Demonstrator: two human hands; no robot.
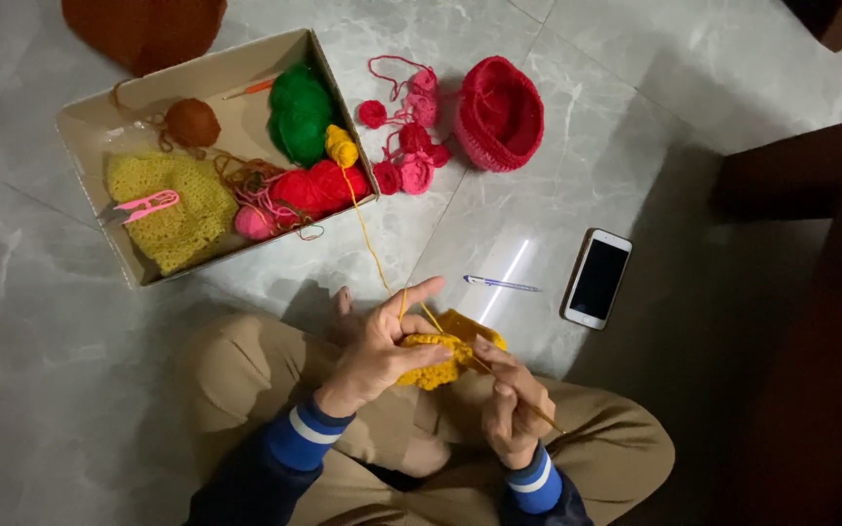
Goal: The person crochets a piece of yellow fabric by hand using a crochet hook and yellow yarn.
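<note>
A: What do we have on the far left?

B: Our cardboard box [99,136] of yarn balls, with a yellow strand [370,244] running near to us.

A: And our hands?

B: Our left hand [382,346] is closed on the yellow crochet piece [433,360], strand over the forefinger. Just right, our right hand [511,404] grips the crochet hook [528,407]. Farther right lie a pen [501,283] and phone [597,279].

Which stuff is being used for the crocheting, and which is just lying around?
In use: left hand, right hand, yellow piece, hook, yellow strand, yellow ball.
Lying about: phone, pen, red hat, snips, green yarn.
</note>
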